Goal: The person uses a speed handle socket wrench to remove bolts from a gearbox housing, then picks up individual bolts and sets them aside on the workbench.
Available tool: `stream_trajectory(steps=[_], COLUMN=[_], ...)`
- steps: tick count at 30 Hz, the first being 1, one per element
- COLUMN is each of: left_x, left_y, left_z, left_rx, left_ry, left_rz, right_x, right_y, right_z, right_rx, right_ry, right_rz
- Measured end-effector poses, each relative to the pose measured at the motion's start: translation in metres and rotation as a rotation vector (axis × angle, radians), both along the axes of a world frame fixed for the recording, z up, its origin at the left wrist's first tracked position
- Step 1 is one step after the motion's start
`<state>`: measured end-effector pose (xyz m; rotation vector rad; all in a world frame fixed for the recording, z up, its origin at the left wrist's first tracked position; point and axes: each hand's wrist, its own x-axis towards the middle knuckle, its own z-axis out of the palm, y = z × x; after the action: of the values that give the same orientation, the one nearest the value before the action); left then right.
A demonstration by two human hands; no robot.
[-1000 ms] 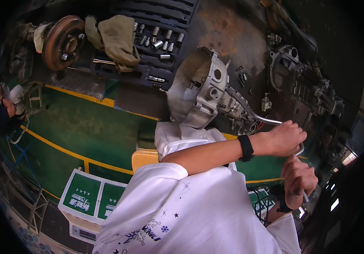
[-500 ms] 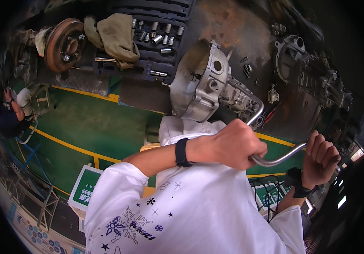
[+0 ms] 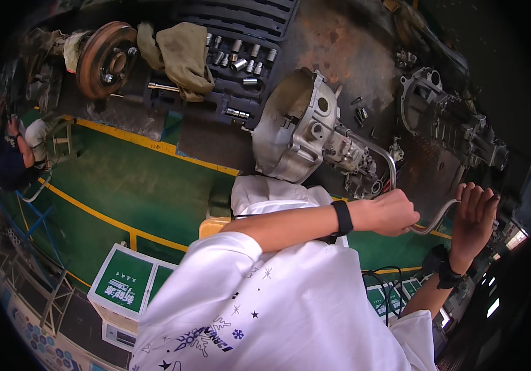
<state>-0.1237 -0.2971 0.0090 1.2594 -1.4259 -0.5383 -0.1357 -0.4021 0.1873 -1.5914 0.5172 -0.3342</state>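
Observation:
A bent steel speed brace [image 3: 382, 153] runs from the transmission assembly across to my hands. My left hand [image 3: 388, 213] is wrapped round its cranked middle, with the forearm stretched across my body. Farther right, my right hand [image 3: 474, 217] curls its fingers over the brace's outer end. The transmission's silver bell housing [image 3: 296, 148] lies on the bench in front of me, its wide mouth facing left. The smaller gear casing [image 3: 353, 162] joins it on the right. The brace's far tip lies against this casing; I cannot make out what it sits on.
An open socket case [image 3: 228, 93] lies left of the housing, a khaki cloth [image 3: 185, 59] over it. Beyond stands a rusty brake drum [image 3: 101, 62]. A second transmission casing [image 3: 438, 102] and small loose parts lie right. A person [image 3: 15, 151] sits far left; a white-green box [image 3: 123, 287] stands below.
My left hand has moved right with the crank of the brace, which has swung round. The right hand stays at the outer end. The whole view has shifted slightly.

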Motion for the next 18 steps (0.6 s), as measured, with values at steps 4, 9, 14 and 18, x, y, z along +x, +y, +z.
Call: stream_trajectory(steps=[4,9,14,18], left_x=[0.046,0.150,0.163,0.088], left_y=[0.078,0.069,-0.031,-0.064], left_z=[0.004,0.028,0.017,0.012], left_rx=[-0.203,-0.047,-0.104,0.191], left_ry=[0.207,0.458,0.320,-0.074], left_rz=[0.026,0.509,1.048,0.644], right_x=[-0.018,-0.008,0.031,0.050], right_y=[-0.005,0.028,0.053,0.089], right_z=[0.000,-0.004,0.008,0.007], right_rx=[0.013,-0.117,-0.353,-0.351], right_ry=[0.027,-0.045,0.031,0.148], right_rz=[-0.046,0.098,0.441,0.565])
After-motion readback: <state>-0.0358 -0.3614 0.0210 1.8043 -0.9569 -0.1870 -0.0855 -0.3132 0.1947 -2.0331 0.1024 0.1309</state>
